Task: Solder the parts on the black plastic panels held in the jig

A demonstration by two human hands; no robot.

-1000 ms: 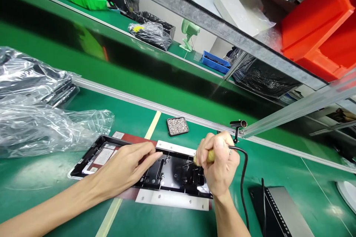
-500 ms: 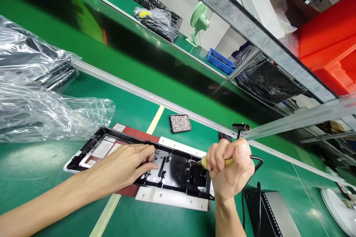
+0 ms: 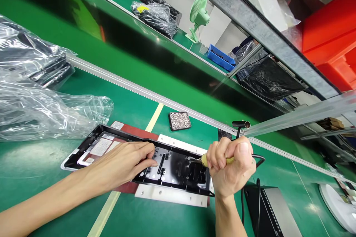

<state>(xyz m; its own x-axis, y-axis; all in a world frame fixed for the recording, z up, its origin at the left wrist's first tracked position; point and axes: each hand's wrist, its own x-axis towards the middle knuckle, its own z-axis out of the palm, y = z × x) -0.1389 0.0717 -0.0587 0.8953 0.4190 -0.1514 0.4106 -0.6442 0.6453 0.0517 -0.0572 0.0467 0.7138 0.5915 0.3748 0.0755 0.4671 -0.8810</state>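
A long black plastic casing lies at a slant over a reddish-brown board with white metal strips along its sides. My left hand rests over the casing's middle, its index finger bent and its thumb stretched out, with a gap between them. Its other fingers are partly hidden, and nothing shows in its grasp. My right hand is closed in a fist around the yellow handle of a corded soldering iron, whose tip points left, down at the casing's right part.
Small metal pieces fill a black tray behind the casing. Clear plastic bags lie at left. A black-and-grey box and the cord are at right, near a tubular holder. A metal shelf beam crosses overhead.
The view has shifted slightly. Both hands keep nearly the same pose, and the iron stays at the casing's right part.
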